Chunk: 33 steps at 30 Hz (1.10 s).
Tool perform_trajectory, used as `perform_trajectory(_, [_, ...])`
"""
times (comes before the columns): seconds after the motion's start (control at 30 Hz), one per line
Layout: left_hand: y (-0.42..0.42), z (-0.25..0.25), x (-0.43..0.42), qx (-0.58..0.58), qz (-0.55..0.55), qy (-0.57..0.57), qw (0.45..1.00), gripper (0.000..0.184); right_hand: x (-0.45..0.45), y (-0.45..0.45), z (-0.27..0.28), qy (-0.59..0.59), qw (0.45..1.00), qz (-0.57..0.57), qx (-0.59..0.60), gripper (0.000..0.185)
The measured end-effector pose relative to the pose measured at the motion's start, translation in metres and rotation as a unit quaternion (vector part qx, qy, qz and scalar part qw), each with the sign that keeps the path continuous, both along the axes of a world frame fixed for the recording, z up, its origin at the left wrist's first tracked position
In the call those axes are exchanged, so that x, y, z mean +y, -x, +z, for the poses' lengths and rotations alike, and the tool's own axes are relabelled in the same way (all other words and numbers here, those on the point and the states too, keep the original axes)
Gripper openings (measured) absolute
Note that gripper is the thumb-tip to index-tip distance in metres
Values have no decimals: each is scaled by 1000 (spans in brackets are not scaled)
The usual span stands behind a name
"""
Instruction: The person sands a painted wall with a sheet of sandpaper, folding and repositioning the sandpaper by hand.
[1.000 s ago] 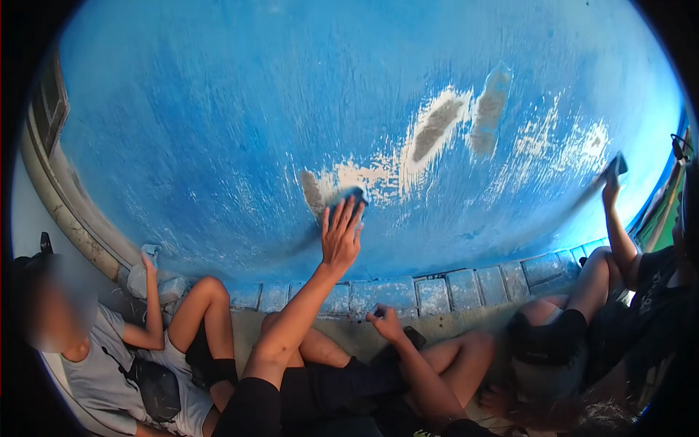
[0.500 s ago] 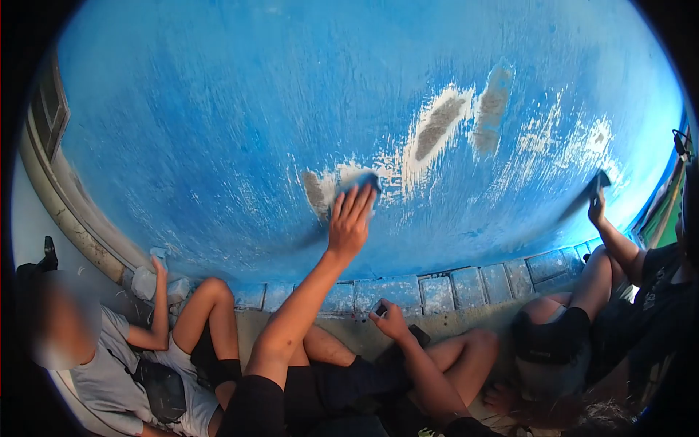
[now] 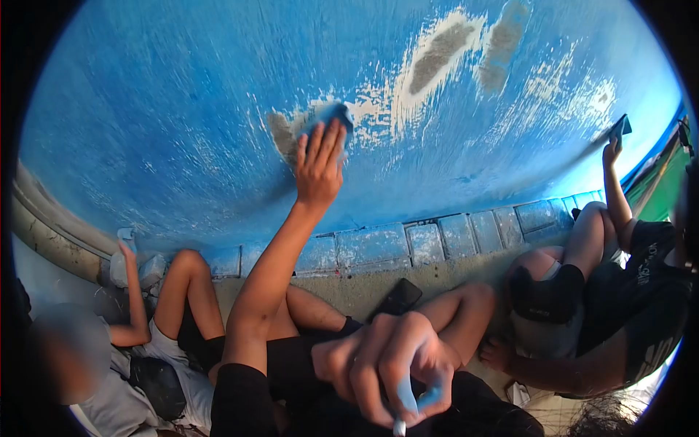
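Observation:
Blue-painted wall (image 3: 189, 138) curves across the view. My left hand (image 3: 319, 164) is pressed against it, fingers laid over a dark sheet of sandpaper (image 3: 339, 116) that is blurred by motion. The hand lies beside a grey bare patch (image 3: 282, 137) and white scraped paint. Close to the camera, my right hand (image 3: 397, 364) is raised with curled fingers and blue dust on the thumb and a finger. Its fingertips pinch a small white-ended stick (image 3: 399, 427), mostly hidden and too small to name surely.
A person in grey (image 3: 109, 371) at left holds a light blue piece (image 3: 127, 234) to the wall. Another in black (image 3: 641, 291) at right holds a dark sheet (image 3: 621, 130). A black phone-like object (image 3: 403, 296) lies near my legs, below a blue-stained brick edge (image 3: 371, 247).
My right hand has come up from above my lap to close before the camera. My left hand stays at the same scraped area. The view has tilted down.

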State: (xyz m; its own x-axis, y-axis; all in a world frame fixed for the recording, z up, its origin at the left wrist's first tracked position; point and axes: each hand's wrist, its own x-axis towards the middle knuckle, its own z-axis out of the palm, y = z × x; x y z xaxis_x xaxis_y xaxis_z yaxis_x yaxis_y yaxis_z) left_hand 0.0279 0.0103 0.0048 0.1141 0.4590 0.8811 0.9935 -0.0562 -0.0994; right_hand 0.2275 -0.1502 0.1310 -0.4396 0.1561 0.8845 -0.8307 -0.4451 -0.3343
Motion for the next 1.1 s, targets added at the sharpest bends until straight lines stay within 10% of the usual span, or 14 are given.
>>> perform_trajectory(0.33, [16,64,5,13,-37,-63,997,48,-5,39,-12,36,998,26,55,54])
perform_trajectory(0.63, [19,15,-1,3,-19,-30,999,46,-8,45,-23,59,995,19,72,49])
perform_trajectory(0.7, [19,18,-4,8,-31,-19,999,46,5,37,-28,6,998,6,61,24])
perform_trajectory(0.77, [21,23,-9,10,-38,-9,999,50,35,24,-68,-3,992,-64,-105,16])
perform_trajectory(0.87, [20,32,-16,12,-47,11,999,53,80,27,-183,38,839,-270,-471,27])
perform_trajectory(0.93, [20,34,-21,11,-38,27,999,53,101,39,-269,-226,621,-448,-602,25])
perform_trajectory(1.1, [12,22,-29,-5,-55,55,997,53,70,90,-310,-371,562,-467,-573,15])
